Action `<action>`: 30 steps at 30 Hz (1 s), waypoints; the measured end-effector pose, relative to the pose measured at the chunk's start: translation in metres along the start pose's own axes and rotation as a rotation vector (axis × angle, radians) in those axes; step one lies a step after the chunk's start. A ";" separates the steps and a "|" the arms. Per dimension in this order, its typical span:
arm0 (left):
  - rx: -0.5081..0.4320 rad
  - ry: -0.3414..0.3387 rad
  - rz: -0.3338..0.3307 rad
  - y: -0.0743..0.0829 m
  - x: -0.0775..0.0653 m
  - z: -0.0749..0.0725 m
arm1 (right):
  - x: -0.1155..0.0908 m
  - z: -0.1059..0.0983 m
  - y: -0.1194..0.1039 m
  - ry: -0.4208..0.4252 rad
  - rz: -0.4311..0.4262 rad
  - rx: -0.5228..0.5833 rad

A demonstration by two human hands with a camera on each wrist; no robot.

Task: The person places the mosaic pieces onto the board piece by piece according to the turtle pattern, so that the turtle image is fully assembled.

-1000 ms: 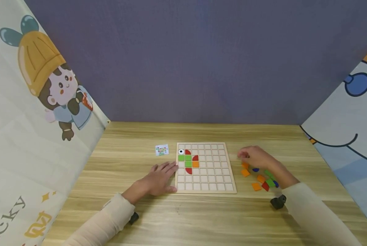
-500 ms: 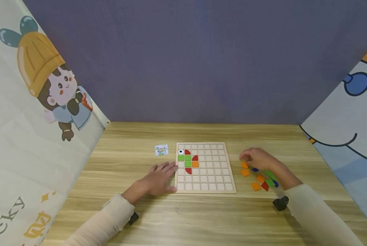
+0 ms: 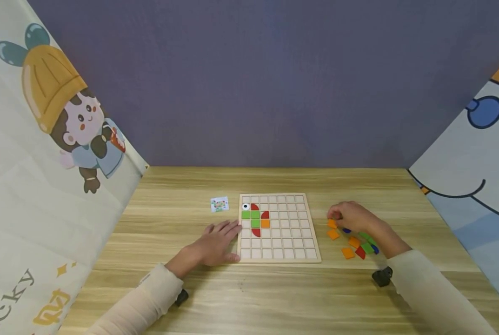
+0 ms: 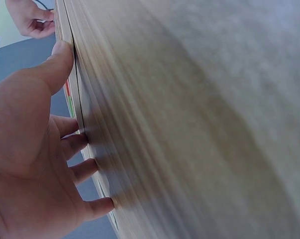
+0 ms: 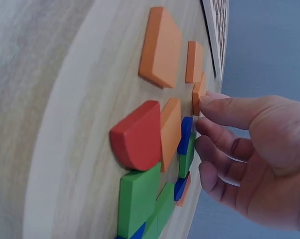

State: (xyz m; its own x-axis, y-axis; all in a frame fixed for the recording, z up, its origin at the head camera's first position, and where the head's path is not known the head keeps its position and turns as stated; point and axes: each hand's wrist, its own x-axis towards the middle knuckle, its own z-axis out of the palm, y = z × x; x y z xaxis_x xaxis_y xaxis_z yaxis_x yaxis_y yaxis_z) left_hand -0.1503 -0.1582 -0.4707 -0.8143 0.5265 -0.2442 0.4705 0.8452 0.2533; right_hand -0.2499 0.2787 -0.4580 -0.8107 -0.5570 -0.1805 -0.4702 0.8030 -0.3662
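A wooden grid board [image 3: 289, 242] lies on the table, with an eye tile [image 3: 246, 206] and several red, green and orange tiles in its left part. My left hand [image 3: 217, 243] rests at the board's left side, fingers spread, with fingertips at its edge and the thumb near its lower corner. To the right of the board, my right hand [image 3: 351, 216] is over the loose tiles. Its thumb and forefinger pinch an orange tile [image 5: 198, 97] at the far end of the group; the other fingers curl loosely beside it.
A small picture card [image 3: 219, 204] lies left of the board. Several more tiles are scattered near the right hand, among them a red quarter-round tile [image 5: 137, 137], a green tile [image 5: 139, 199] and blue ones. A purple-grey panel [image 3: 274, 83] stands behind the table.
My right hand has come down slightly to the right, and its fingers have closed at the orange tile. The left hand and the tiles on the board stay put.
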 end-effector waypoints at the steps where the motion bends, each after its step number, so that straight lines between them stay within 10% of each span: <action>1: -0.001 0.001 0.001 0.000 0.000 0.000 | 0.000 0.000 0.000 0.001 -0.002 -0.001; 30: 0.017 0.014 0.008 -0.004 0.003 0.005 | 0.001 0.003 0.004 0.083 0.025 0.123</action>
State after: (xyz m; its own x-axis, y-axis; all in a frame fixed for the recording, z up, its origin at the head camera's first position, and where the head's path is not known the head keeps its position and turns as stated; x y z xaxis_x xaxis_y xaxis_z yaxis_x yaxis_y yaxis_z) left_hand -0.1526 -0.1599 -0.4770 -0.8151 0.5322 -0.2287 0.4830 0.8424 0.2389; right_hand -0.2513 0.2808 -0.4620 -0.8503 -0.5131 -0.1168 -0.4069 0.7819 -0.4723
